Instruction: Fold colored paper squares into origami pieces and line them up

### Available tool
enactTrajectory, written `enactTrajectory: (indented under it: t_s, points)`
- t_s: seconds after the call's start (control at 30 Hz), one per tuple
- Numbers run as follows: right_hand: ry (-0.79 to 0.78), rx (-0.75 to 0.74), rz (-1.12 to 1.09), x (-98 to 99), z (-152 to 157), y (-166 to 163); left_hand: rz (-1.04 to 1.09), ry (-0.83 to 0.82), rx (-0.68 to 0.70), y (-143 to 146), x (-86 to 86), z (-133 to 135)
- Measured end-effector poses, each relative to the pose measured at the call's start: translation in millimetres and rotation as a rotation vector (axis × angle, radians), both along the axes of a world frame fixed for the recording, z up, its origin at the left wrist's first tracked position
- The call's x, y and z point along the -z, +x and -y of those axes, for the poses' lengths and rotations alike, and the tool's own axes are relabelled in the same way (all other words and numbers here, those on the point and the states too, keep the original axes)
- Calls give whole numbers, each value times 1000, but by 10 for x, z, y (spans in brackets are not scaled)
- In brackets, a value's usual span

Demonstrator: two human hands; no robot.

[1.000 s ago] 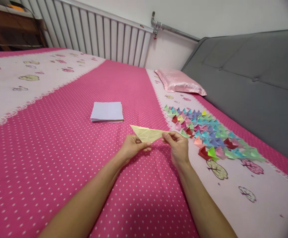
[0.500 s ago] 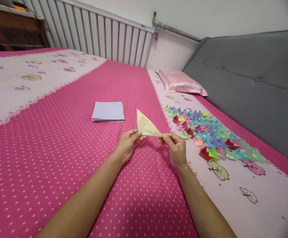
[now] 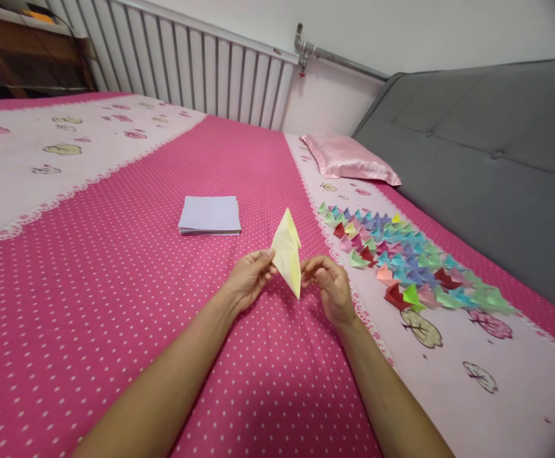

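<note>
Two bare hands work over the bed (image 3: pixel 115 267), with one folded sheet of yellow paper (image 3: pixel 287 256) between them. On the left, the left hand (image 3: pixel 252 275) has its grip clamped on the paper's left edge, thumb on the near face and fingers curled behind. The paper is held up in the air above the polka-dot cover, tall and narrow, with a point at the top and another at the bottom. On the right, the grip of the right hand (image 3: pixel 331 285) is loosely parted, its fingertips bent just beside the paper's right edge – whether they touch it, I cannot tell.

Around them, left to right: a radiator (image 3: pixel 186 63) along the wall, a stack of paper (image 3: pixel 209 215) lying beyond the left hand, a pink pillow (image 3: pixel 351 160), many small folded paper shapes (image 3: pixel 404 257) in rows – red, green, blue, pink – and a grey headboard (image 3: pixel 478 133). Nothing stands between the hands and the paper.

The left forearm slants up and rightward from the bottom edge; the right one slants up and leftward, its wrist near the lace-patterned border, palm turned inward.
</note>
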State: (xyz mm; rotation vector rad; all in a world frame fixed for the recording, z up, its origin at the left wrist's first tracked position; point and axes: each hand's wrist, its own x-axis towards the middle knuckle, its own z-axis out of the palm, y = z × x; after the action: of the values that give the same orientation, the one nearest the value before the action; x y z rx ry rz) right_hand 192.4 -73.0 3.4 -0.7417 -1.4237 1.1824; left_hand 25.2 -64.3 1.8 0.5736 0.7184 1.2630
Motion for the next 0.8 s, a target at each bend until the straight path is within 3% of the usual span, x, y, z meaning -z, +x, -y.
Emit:
enactTrajectory:
  t_s: [0.33,0.8]
  points:
    - [-66,80,-69,-69,15,-51,-289,138,125,45,23,74]
    - [-77,119,-50,-18,-5,-42,-310,165,112,58,2,94]
